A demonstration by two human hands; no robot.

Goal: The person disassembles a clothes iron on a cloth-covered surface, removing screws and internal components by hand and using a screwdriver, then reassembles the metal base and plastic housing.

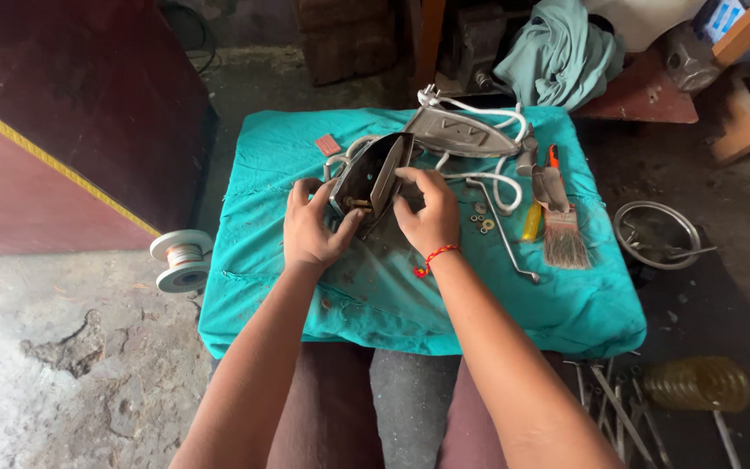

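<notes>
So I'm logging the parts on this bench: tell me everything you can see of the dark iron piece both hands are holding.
The dark iron body is a pointed, boat-shaped metal shell, grimy and dull, held tilted on edge above the teal cloth. Its hollow inner side shows, with a small brass-coloured fitting low down. The left hand grips its lower left edge; the right hand holds its right side, fingers over the rim. A white cord loops behind it, beside a separate grey metal plate.

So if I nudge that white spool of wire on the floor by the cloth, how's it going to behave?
The white spool has round flanges and seems to lie tilted on rough, cracked concrete, so a nudge would likely make it wobble or roll in a curve. The wound wire probably makes it heavy for its size. Its loose wire end, if any, can't be made out.
</notes>
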